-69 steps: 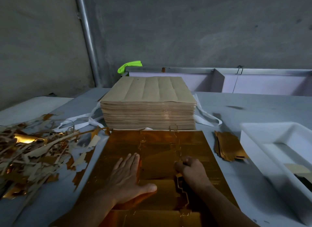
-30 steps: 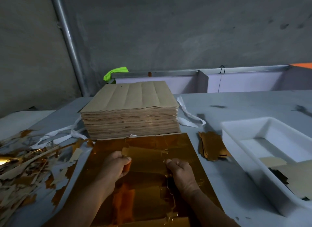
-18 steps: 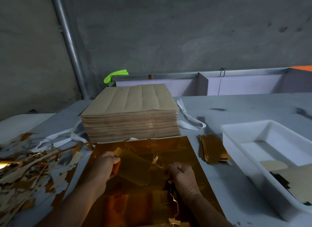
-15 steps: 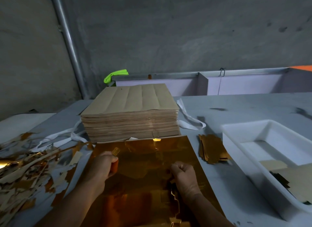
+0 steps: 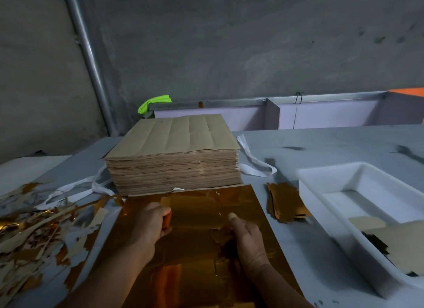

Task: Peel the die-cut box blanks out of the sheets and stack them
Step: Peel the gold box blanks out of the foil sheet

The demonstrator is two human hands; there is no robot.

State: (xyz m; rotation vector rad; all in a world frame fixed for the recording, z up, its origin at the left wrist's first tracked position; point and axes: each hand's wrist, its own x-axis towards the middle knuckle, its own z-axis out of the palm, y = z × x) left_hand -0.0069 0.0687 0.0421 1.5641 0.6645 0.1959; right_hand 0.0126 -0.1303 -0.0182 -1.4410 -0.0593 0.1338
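Gold foil-faced die-cut box blank (image 5: pixel 197 216), partly lifted from its shiny gold sheet (image 5: pixel 250 200) just in front of the tall brown paper stack (image 5: pixel 174 165), is pinched at either end by left hand (image 5: pixel 149 225) and right hand (image 5: pixel 247 236). Uneven pulling could tear its tabs.

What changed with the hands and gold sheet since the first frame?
The left hand, earlier flat on the gold sheet, now grips the blank on its left; the right hand still pinches its right side. Brown stack, peeled pile and white tray stayed put.
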